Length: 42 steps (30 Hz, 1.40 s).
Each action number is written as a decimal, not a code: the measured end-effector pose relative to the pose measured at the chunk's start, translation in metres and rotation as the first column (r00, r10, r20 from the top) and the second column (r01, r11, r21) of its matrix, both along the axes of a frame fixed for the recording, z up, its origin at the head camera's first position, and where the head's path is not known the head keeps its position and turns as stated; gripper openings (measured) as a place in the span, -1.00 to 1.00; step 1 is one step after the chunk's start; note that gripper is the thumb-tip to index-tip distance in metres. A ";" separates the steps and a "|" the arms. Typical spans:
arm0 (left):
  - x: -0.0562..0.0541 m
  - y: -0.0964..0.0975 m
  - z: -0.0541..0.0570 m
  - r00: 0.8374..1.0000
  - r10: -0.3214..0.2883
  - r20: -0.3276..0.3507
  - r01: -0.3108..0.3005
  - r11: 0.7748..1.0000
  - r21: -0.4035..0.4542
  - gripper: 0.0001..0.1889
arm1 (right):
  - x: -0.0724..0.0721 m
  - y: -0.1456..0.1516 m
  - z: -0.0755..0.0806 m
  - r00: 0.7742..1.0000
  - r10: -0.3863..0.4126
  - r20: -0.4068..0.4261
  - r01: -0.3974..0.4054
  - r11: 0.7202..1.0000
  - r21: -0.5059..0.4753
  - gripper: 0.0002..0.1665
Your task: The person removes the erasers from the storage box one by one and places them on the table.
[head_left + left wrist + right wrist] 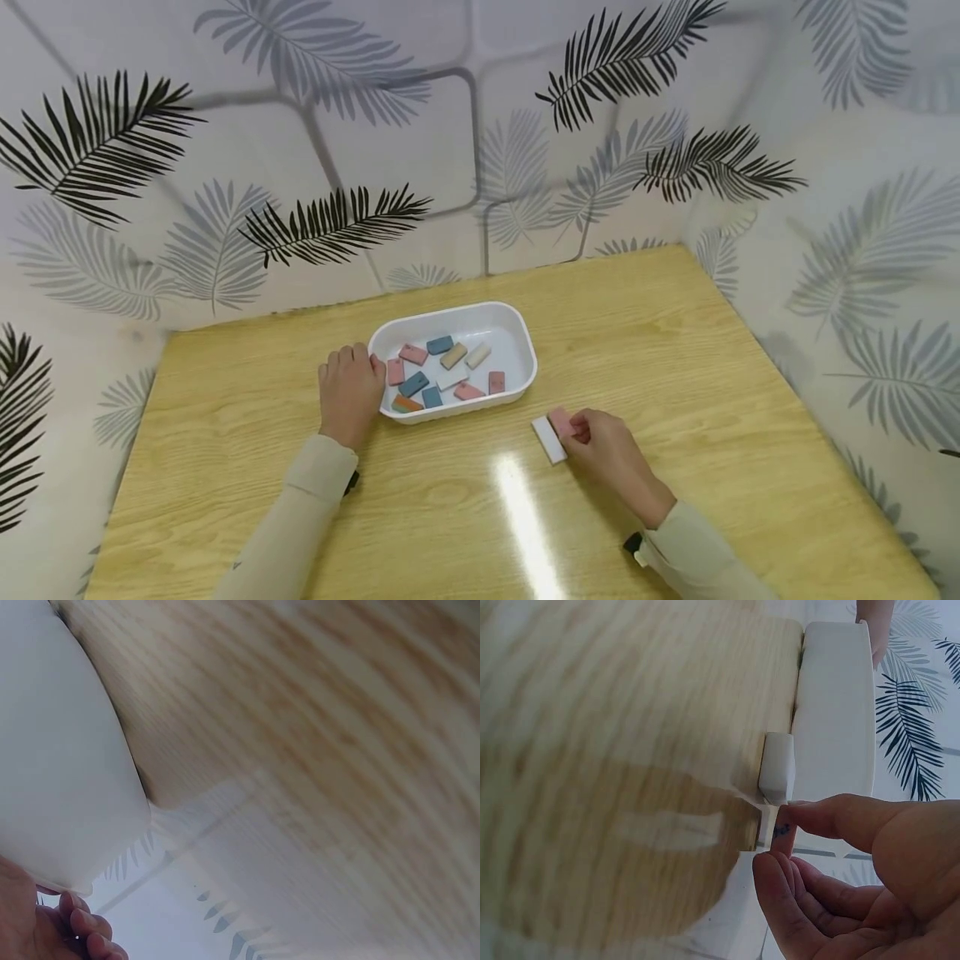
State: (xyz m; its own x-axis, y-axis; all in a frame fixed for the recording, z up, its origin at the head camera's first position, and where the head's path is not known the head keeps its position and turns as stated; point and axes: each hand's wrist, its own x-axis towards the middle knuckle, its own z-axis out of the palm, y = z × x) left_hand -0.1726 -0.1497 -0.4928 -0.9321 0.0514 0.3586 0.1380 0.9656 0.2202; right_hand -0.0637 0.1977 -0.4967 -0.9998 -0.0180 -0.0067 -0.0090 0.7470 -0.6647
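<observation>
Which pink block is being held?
The pink block in the right hand, beside a white block; the other pink blocks lie in the tray.

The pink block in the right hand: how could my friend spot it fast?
On the wooden table, find the white tray. In the head view, down and right of it, the right hand pinches the pink block beside a white block. It is the only pink block outside the tray.

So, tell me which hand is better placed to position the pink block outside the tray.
Probably the right hand: it pinches the pink block beside the white block, while the left hand grips the tray.
</observation>
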 end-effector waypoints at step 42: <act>-0.001 0.004 0.000 1.000 0.016 0.027 -0.016 1.000 0.009 -0.68 | 0.002 -0.004 -0.001 0.999 0.021 0.037 -0.022 1.000 0.008 -0.80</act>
State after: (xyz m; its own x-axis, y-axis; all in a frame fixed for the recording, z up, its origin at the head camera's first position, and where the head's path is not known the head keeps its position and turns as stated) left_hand -0.1732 -0.1453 -0.4933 -0.9419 0.0335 0.3341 0.1168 0.9656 0.2323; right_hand -0.0617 0.1934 -0.4977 -0.9983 -0.0393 -0.0438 -0.0008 0.7527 -0.6583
